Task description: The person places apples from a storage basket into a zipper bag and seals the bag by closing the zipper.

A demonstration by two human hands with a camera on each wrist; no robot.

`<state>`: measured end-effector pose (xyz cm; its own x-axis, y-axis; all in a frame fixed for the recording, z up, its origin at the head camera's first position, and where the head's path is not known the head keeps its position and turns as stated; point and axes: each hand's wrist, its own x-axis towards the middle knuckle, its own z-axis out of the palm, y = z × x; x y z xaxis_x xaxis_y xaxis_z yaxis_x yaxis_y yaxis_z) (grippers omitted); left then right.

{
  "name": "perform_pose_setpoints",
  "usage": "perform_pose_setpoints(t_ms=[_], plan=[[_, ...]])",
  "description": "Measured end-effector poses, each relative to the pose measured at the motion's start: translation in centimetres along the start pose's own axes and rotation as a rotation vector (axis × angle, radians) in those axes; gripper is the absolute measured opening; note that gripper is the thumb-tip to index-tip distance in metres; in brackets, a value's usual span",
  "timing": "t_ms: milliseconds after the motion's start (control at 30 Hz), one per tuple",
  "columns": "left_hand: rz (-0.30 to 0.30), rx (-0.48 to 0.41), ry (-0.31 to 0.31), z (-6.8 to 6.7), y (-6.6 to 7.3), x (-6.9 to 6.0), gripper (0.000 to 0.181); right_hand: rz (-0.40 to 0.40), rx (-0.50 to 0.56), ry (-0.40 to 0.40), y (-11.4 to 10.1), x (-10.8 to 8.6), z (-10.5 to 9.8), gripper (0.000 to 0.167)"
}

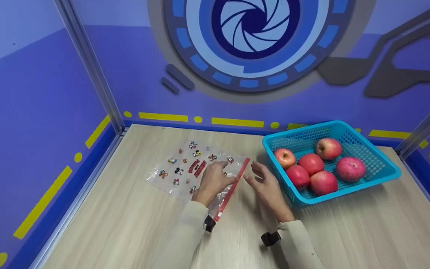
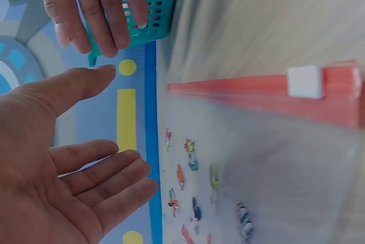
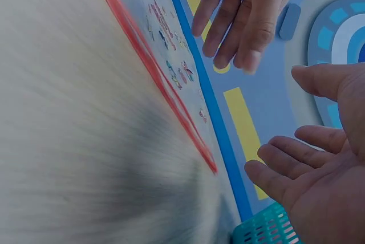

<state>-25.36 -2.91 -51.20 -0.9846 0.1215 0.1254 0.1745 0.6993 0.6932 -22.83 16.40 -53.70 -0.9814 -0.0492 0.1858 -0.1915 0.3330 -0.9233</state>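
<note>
A clear zip bag [image 1: 170,170] with cartoon figures printed on it lies flat on the table. Its red zip strip [image 1: 233,188] runs along the right edge, with a white slider [image 2: 305,82] near the close end. Above the bag hovers my left hand [image 1: 213,180], fingers loosely extended and holding nothing. My right hand [image 1: 269,188] is just right of the red strip, between bag and basket, its fingers relaxed and apart from both. In the wrist views the two palms face each other with a gap between them.
A turquoise plastic basket [image 1: 381,164] holding several red apples [image 1: 329,148] stands at the right, near the back wall. Blue printed panels [image 1: 125,67] enclose the wooden table [image 1: 133,224] at the back and sides.
</note>
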Motion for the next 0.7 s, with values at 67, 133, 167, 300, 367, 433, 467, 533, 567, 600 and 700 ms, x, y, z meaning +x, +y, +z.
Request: perform_pose_setpoints(t_ms=[67,133,167,300,367,433,467,533,567,600,700], plan=[[0.001,0.005,-0.008,0.3,-0.2,-0.1,0.055,-0.011,0.006,-0.004,0.3,0.0,0.1,0.066],[-0.003,0.016,-0.018,0.6,-0.4,-0.2,0.052,-0.017,0.014,-0.009,0.5,0.0,0.1,0.065],[-0.004,0.023,-0.022,0.7,-0.5,-0.2,0.050,-0.017,0.016,-0.010,0.6,0.0,0.1,0.064],[-0.026,0.029,-0.051,1.1,-0.8,-0.2,0.049,-0.015,0.037,-0.019,0.9,0.2,0.3,0.058],[-0.042,0.026,-0.061,1.2,-0.9,-0.2,0.049,-0.003,0.050,-0.027,1.0,0.2,0.5,0.055],[-0.064,0.023,-0.070,1.2,-1.1,-0.3,0.049,0.011,0.061,-0.036,1.0,0.3,0.6,0.054],[-0.068,0.028,-0.069,1.3,-1.1,-0.3,0.049,0.018,0.063,-0.037,0.9,0.3,0.7,0.053],[-0.073,0.036,-0.075,1.4,-1.2,-0.3,0.048,0.026,0.063,-0.036,0.9,0.3,0.7,0.052],[-0.076,0.040,-0.080,1.5,-1.2,-0.2,0.048,0.028,0.062,-0.035,0.9,0.3,0.8,0.052],[-0.074,0.047,-0.082,1.6,-1.2,-0.2,0.047,0.031,0.062,-0.034,0.9,0.3,0.8,0.051],[-0.076,0.081,-0.092,2.1,-1.1,0.0,0.042,0.035,0.056,-0.039,0.9,0.1,0.9,0.051]])
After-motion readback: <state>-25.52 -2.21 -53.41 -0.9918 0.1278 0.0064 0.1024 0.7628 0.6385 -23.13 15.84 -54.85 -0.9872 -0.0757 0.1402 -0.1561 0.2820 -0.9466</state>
